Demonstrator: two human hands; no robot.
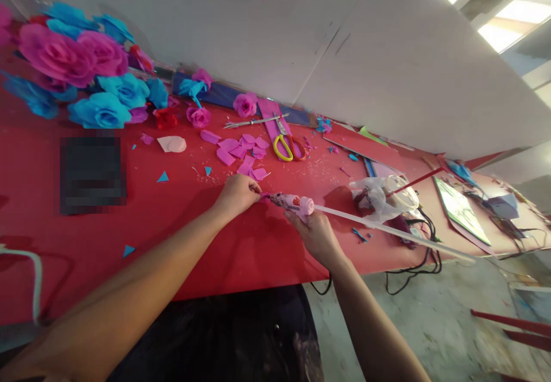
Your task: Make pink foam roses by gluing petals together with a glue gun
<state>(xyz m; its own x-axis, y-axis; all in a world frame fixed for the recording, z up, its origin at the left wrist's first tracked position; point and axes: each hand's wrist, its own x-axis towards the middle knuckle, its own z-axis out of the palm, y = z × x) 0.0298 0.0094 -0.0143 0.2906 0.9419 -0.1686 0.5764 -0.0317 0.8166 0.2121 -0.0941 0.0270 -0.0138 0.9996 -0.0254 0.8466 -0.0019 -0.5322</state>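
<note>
My right hand (pixel 317 234) is wrapped round a pink hot glue gun (pixel 297 203), with a long white glue stick (pixel 387 230) running out of its back to the right. The gun's nozzle points left, close to the fingertips of my left hand (pixel 239 192). Those fingers are pinched on a small piece of magenta paper (pixel 263 196), mostly hidden by the hand and the nozzle. Just beyond my left hand lie loose magenta paper petals (pixel 241 147). Scissors with yellow and red handles (pixel 287 143) rest behind the gun.
Blue and pink paper flowers (pixel 103 106) are heaped at the left back. A bundle of thin wires (pixel 253 121) lies behind the petals. To the right are a plastic bag (pixel 376 198), black cables (pixel 426 227) and a green-white sheet (pixel 462 209). The red table (pixel 206 267) ends nearest me.
</note>
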